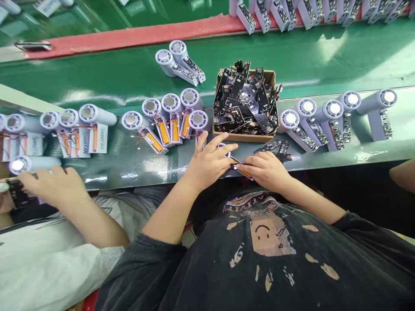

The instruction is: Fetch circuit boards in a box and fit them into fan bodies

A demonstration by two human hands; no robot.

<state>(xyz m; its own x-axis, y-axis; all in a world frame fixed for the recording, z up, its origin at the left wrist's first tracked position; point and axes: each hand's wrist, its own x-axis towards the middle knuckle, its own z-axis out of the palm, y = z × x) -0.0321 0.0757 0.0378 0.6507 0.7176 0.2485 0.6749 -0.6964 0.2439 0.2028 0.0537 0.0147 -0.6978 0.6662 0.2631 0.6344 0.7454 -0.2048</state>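
Note:
My right hand (pixel 267 170) is closed, pinching a narrow black circuit board (pixel 239 166) whose left end carries a small white connector. At that end, the lower fingertips of my left hand (pixel 207 164) come together, and what they pinch is hidden. The other left fingers are raised and spread over a pale purple handheld fan (pixel 226 148). Its orange battery (pixel 245 173) shows below the board, in the opened handle. Several loose circuit boards (pixel 283 149) lie just beyond my right hand.
A cardboard box (pixel 249 137) heaped with circuit boards stands ahead. Fans with exposed batteries (pixel 160 129) are at its left; fans with boards (pixel 311 134) are at its right. A co-worker's hand (pixel 55 185) works at far left. A red strip (pixel 136 34) crosses the green bench.

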